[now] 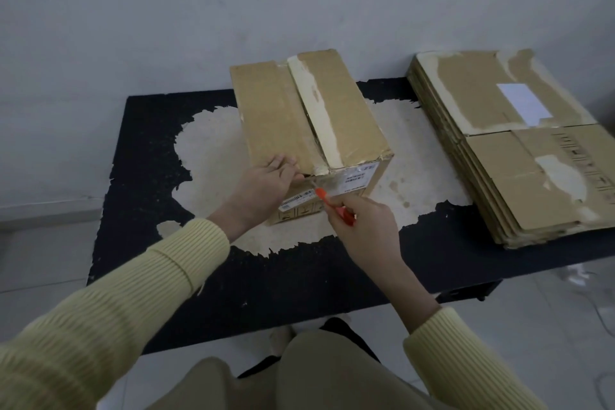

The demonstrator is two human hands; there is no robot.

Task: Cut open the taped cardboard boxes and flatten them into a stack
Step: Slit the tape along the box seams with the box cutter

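Head view: cutter (333, 207) at box's (299, 116) near edge.

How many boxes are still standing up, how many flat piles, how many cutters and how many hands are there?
Standing taped box: 1
Pile of flattened boxes: 1
Orange cutter: 1
Hands: 2 (left hand, right hand)
Total: 5

Storeroom: worn table (139, 176), flattened cardboard (499, 130)
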